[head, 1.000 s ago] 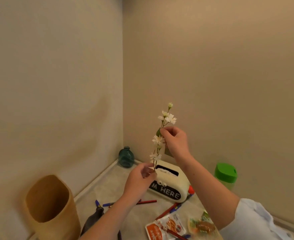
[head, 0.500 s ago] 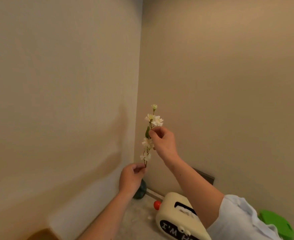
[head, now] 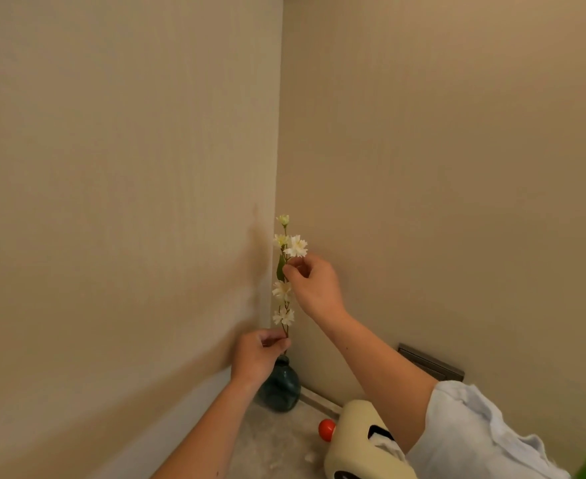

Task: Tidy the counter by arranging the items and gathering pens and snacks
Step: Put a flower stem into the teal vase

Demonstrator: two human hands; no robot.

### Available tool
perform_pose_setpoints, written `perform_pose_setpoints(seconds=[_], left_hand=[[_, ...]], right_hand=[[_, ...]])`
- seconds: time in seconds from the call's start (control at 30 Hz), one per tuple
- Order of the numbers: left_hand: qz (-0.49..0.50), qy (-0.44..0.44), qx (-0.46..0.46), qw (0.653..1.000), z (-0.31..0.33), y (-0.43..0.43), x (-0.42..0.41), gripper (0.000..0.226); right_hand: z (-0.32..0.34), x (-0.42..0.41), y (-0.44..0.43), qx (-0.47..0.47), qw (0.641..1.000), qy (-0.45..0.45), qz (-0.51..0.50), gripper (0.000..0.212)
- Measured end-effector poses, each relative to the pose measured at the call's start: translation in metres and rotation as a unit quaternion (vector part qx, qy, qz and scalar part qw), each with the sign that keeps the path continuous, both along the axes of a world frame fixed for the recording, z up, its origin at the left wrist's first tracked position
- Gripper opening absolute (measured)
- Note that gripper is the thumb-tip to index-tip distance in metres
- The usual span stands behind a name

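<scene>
Being steadied upright over the corner of the counter, a sprig of white flowers is being guided toward its vase. At the left, the lower end of the stem is being pinched by the left hand, thumb and curled fingers clamped on it just above the mouth of the dark teal vase, which is standing in the corner near both walls. Whether the stem tip is already inside the neck cannot be told, since it is being hidden by that hand. Higher and further right, the sprig is being gripped at mid-stem by the right hand, fingertips pressed together on it below the top blossoms. Right of the vase, a cream tissue box is lying on the counter. The flower arranging is judged to be nearly done. Pens and snacks are not being shown here, so their gathering cannot be judged.
</scene>
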State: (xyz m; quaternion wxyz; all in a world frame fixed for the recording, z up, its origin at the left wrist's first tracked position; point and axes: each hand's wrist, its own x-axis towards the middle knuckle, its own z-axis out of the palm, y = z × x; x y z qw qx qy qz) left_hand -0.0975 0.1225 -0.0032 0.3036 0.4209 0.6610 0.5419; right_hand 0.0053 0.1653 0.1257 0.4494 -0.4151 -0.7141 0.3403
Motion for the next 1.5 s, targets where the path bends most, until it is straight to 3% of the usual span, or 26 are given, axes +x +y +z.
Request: perform_pose_setpoints(seconds=[0.37,0.63,0.73,0.9,1.07,1.23,1.5], left_hand=[[0.027,0.034,-0.053,0.998,-0.029,0.002,0.001,0.013],[0.046,0.06,-0.02,0.997,-0.036,-0.007,0.012,0.011],[0.078,0.06,-0.029,0.995,-0.043,-0.009,0.015,0.035],[0.106,0.022,-0.033,0.994,-0.046,-0.015,0.02,0.053],[0.117,-0.026,-0.046,0.992,-0.043,-0.026,0.026,0.061],[0.113,-0.051,-0.045,0.991,-0.031,-0.045,0.038,0.058],[0.082,-0.028,-0.025,0.996,-0.014,-0.1,0.079,0.038]], right_hand=[[-0.038,0.0,0.003,-0.031,0.999,-0.023,-0.023,0.008],[-0.069,0.001,0.002,-0.077,0.996,-0.04,-0.012,0.012],[-0.079,0.0,0.002,-0.099,0.994,-0.035,-0.008,0.009],[-0.089,0.004,0.002,-0.145,0.989,-0.006,-0.007,0.006],[-0.09,0.019,-0.012,-0.149,0.989,-0.005,0.009,0.032],[-0.087,0.044,-0.039,-0.165,0.986,-0.014,-0.015,0.038],[-0.084,0.106,-0.114,-0.156,0.987,0.014,-0.034,0.025]])
